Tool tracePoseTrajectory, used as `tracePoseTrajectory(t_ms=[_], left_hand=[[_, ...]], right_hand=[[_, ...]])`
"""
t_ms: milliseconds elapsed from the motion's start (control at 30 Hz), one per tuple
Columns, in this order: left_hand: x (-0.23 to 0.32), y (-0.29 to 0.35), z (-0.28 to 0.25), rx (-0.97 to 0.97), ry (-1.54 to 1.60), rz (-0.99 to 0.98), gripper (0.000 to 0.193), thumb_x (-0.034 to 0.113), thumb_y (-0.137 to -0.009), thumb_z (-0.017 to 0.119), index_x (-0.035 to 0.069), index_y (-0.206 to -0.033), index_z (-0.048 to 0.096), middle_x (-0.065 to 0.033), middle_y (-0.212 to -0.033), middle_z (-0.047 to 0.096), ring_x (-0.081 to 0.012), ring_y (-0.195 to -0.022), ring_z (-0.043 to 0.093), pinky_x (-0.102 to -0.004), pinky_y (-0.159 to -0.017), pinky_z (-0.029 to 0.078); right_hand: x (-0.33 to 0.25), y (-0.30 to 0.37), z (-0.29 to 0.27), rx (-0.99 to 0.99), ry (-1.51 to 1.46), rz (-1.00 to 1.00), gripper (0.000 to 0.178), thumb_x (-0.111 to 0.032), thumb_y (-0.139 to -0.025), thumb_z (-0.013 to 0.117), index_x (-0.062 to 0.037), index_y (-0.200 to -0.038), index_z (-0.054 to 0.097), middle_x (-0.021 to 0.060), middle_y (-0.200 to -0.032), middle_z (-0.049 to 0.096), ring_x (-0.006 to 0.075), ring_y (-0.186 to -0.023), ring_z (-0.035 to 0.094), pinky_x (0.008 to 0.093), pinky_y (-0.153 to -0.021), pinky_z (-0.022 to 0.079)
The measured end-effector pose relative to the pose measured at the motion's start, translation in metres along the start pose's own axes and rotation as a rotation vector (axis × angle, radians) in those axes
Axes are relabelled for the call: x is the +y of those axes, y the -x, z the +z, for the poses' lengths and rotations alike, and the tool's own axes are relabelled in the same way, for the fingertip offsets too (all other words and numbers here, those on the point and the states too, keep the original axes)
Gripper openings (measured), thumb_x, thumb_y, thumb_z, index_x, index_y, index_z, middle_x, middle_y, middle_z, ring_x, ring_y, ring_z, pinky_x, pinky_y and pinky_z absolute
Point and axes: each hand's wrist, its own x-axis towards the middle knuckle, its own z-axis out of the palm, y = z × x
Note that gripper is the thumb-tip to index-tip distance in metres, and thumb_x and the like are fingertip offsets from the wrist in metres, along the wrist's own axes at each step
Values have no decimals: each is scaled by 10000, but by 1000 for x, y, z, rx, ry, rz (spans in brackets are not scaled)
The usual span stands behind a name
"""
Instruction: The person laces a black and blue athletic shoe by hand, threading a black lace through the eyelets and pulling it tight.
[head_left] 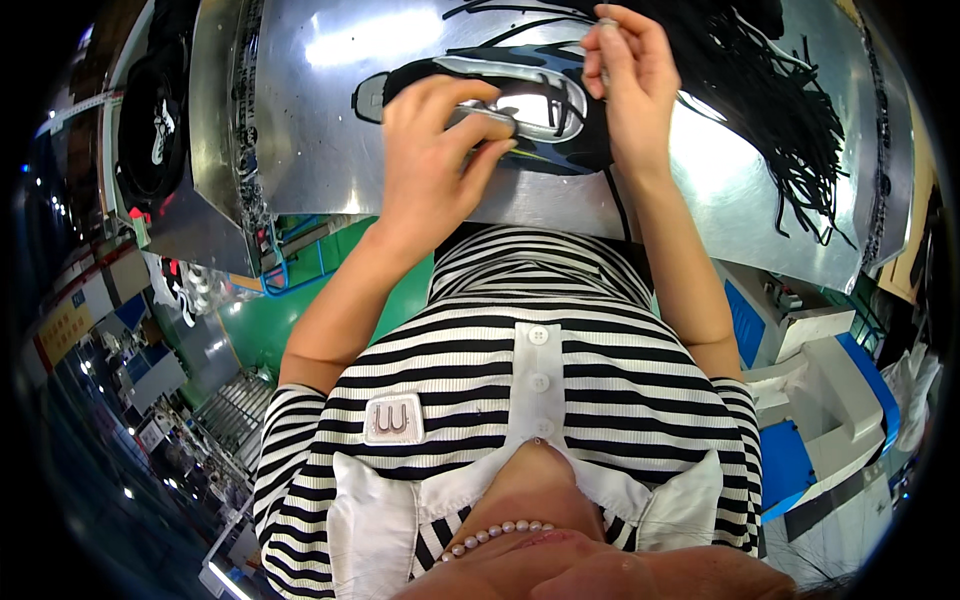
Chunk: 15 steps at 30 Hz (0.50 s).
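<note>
A black and grey shoe upper (pixel 560 155) lies on the metal worktable, its opening edged in silvery grey, with black shoelace strands (pixel 553 100) crossing it. My left hand (pixel 435 160) is closed over the opening, thumb and fingertips pinching its grey edge. Beyond the upper's right end my right hand (pixel 632 90) is raised, thumb and fingers pressed together. Something thin seems to be between those fingers, too small to make out. A black strand (pixel 622 205) hangs at the table's near edge below my right wrist.
A thick bundle of black laces (pixel 780 130) spreads over the right of the metal worktable (pixel 310 130). More loose strands (pixel 500 35) lie behind the upper. At the far left is a black round container (pixel 155 130); at the lower right stands a white and blue machine (pixel 820 400).
</note>
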Motion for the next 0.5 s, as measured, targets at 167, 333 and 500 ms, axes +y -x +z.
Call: tracePoseTrajectory(t_ms=[167,333,500], left_hand=[[-23,2,25,60,263,-45,150,66,-750,768,65,-869,676,-55,-919,639,-243,-788,601,-354,-678,459],[-18,-5,27,46,310,-152,213,65,-763,771,42,-932,642,-86,-875,634,-274,-755,629,-345,-634,496],[-25,-8,30,34,189,-85,197,127,-796,761,50,-933,642,-84,-844,650,-259,-718,643,-333,-618,500]], right_hand=[[-28,51,-11,-246,416,0,214,-94,-973,585,-20,-1173,570,76,-867,672,107,-719,632,236,-648,495],[-19,78,-12,-289,581,50,191,-88,-941,624,-43,-1119,573,140,-893,694,261,-752,695,318,-663,524],[-24,75,-13,-328,693,47,177,-93,-933,628,-38,-1092,574,144,-896,690,303,-763,688,351,-664,526]])
